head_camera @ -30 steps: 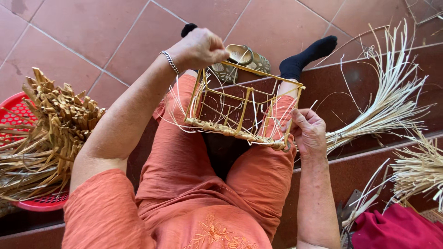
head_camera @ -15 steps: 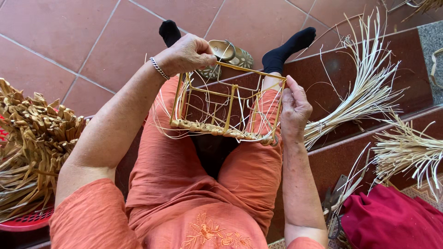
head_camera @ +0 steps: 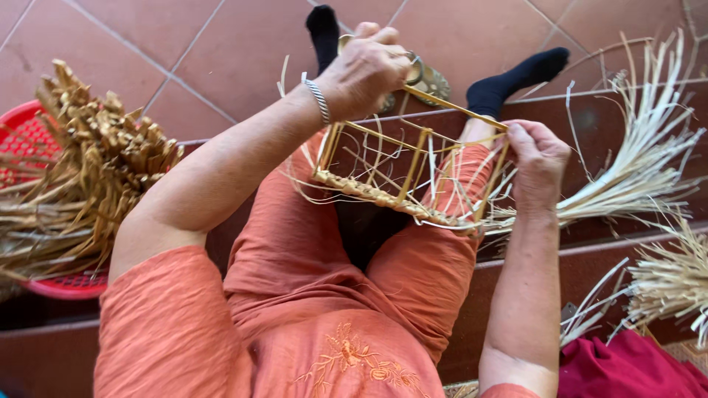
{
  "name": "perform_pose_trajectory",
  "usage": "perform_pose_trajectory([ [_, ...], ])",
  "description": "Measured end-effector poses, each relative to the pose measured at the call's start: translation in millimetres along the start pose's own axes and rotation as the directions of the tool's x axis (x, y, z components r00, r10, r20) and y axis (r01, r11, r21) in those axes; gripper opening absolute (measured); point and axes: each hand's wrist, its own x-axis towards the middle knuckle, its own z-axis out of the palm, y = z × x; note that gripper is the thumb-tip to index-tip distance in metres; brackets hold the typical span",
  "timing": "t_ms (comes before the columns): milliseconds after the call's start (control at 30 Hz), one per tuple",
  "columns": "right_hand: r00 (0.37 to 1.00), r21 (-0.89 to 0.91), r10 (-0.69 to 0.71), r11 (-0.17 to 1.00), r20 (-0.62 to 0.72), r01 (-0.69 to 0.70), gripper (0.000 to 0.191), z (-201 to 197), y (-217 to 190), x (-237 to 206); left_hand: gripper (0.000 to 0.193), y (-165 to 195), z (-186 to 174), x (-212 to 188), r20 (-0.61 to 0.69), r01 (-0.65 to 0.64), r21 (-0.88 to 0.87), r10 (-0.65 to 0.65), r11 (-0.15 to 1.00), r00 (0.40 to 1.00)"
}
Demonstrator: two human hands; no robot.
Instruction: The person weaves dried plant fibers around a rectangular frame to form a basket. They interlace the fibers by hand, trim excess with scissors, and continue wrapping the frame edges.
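A box-shaped basket frame of yellow cane rods rests on my knees, with pale straw strips woven along its lower edge. My left hand, with a silver bracelet at the wrist, grips the frame's far upper corner. My right hand holds the frame's right corner rod, fingers closed around it and around loose straw strips. I sit in orange clothes with black socks on my feet.
A red plastic basket full of dried brown plant bundles stands to the left. Bundles of pale straw lie on the tiled step to the right, above a dark red cloth. A metal tool lies on the floor tiles.
My right hand has slid up the right corner of the frame. The frame stays on my knees with the left hand holding its far corner.
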Motion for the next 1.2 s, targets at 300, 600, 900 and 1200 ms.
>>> perform_pose_trajectory([
  [300, 0.986, 0.149, 0.168, 0.975, -0.016, -0.164, 0.014, 9, 1, 18, 0.042, 11, -24, -28, -0.42, 0.067, 0.139, -0.002, 0.988, 0.907],
  [600, 0.964, 0.033, 0.248, 0.969, -0.1, -0.246, 0.029, 19, -7, 40, 0.019, 26, -33, -124, 0.393, 0.451, -0.89, -0.611, -0.066, 0.687],
  [900, 0.974, 0.091, 0.199, 0.978, -0.104, -0.19, 0.028, 22, -6, 32, 0.017, 23, -19, -124, 0.373, 0.35, -0.922, -0.614, -0.164, 0.696],
  [1200, 0.982, 0.003, 0.148, 0.989, -0.116, -0.149, 0.03, 33, -17, 24, 0.059, 51, -52, -111, -0.113, 0.534, -0.465, -0.645, 0.706, 0.755],
])
